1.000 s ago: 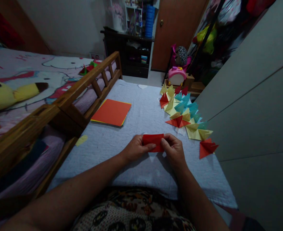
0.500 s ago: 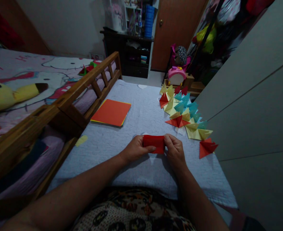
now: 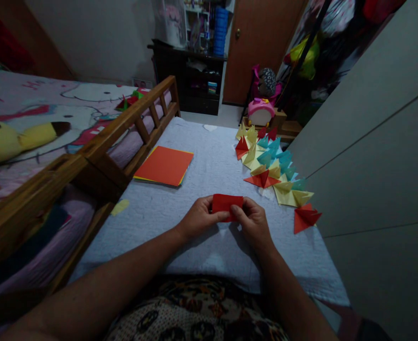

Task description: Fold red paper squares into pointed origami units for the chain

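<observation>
Between my two hands a red folded sheet of paper (image 3: pixel 227 201), now a small rectangle, is held up just over the pale cloth surface (image 3: pixel 209 156). My left hand (image 3: pixel 199 218) grips its left end, thumb lying along the lower front edge. On the right end, my right hand (image 3: pixel 256 220) pinches the paper, with its thumb pressed on the front face near the middle. The fingers behind the paper are hidden. Farther off to the left lies a stack of square paper (image 3: pixel 164 166), an orange-red sheet on top and yellow edges showing below.
Several folded paper cranes (image 3: pixel 269 156) in yellow, red and teal stand in rows along the right edge. A red one (image 3: pixel 306 218) sits nearest me. A wooden rail (image 3: pixel 130 123) borders the left side, beyond it a bed with a yellow plush toy (image 3: pixel 17 142).
My right thumb has moved from the paper's right edge inward across its front face. Both hands and the red paper have risen slightly in view.
</observation>
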Available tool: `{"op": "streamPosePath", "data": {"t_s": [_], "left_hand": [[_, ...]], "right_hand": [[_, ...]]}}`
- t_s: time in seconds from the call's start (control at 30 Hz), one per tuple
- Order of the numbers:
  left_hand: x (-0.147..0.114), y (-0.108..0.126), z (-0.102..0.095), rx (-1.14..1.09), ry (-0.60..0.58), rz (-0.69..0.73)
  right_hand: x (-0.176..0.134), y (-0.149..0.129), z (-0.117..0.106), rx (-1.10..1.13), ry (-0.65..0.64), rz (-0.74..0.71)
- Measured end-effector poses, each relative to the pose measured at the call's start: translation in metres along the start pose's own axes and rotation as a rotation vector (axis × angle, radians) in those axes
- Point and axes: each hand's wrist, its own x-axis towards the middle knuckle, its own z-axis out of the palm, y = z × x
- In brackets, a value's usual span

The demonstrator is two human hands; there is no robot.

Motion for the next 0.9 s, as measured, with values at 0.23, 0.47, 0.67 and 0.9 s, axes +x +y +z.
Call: {"op": "streamPosePath", "data": {"t_s": [0.23,0.47,0.67,0.9], "left_hand": [[-0.001,0.002,-0.001,0.019,-0.06,-0.012],[0.0,-0.005,-0.001,0.008,-0.065,-0.03],[0.001,-0.011,-0.006,0.136,-0.146,-0.036],[-0.001,-0.006,-0.006,0.153,-0.199,-0.06]], "right_hand": [[0.0,-0.002,0.002,0.033,-0.006,0.015],[0.002,-0.008,0.003,0.062,-0.053,0.035],[0.001,-0.006,0.0,0.042,-0.038,0.036],[0.001,-0.007,-0.004,0.055,0.093,-0.014]]}}
